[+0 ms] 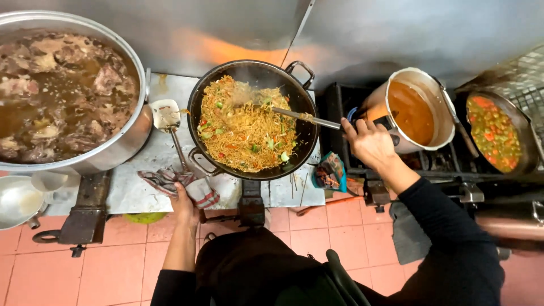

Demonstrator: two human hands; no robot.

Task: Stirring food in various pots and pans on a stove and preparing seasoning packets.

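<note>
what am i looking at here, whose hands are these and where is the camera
There is no machine here. This is one picture from a camera worn on a person's head, looking straight down at their own two bare hands while they stand at a cooker.

The left hand grips a striped cloth wrapped round the near handle of a black wok full of fried noodles with bits of vegetable. The right hand holds the long metal handle of a ladle or spatula whose end is down in the noodles.

To the left sits a very large pot of brown broth with meat pieces, and a spare ladle lies on the metal top beside it. To the right are a pot of orange sauce and a pan of vegetable curry.
</note>
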